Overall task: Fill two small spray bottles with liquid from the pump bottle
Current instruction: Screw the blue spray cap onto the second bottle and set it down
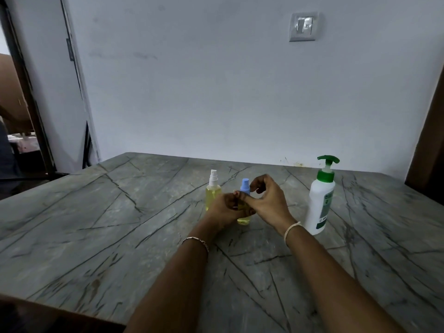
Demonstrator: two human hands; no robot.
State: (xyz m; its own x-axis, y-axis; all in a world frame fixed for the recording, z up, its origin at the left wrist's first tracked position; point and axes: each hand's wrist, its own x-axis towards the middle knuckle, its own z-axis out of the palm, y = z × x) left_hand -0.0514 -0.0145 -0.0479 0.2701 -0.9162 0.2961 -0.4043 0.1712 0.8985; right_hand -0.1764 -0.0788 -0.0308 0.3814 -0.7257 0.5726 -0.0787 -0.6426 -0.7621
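Two small spray bottles holding yellow liquid stand on the marble table [96,224]. The one with a white sprayer [212,189] stands free at the left. The one with a blue sprayer [245,188] stands upright, and my left hand [225,207] grips its body. My right hand [269,200] curls its fingers beside the blue sprayer top, thumb reaching toward the neck; whether the fingers touch it I cannot tell. The white pump bottle with a green pump [320,198] stands to the right, apart from both hands.
A grey wall with a light switch [303,26] rises behind the table. A doorway [21,131] opens at the far left, with a person partly visible in it. A dark wooden edge [427,140] stands at the right.
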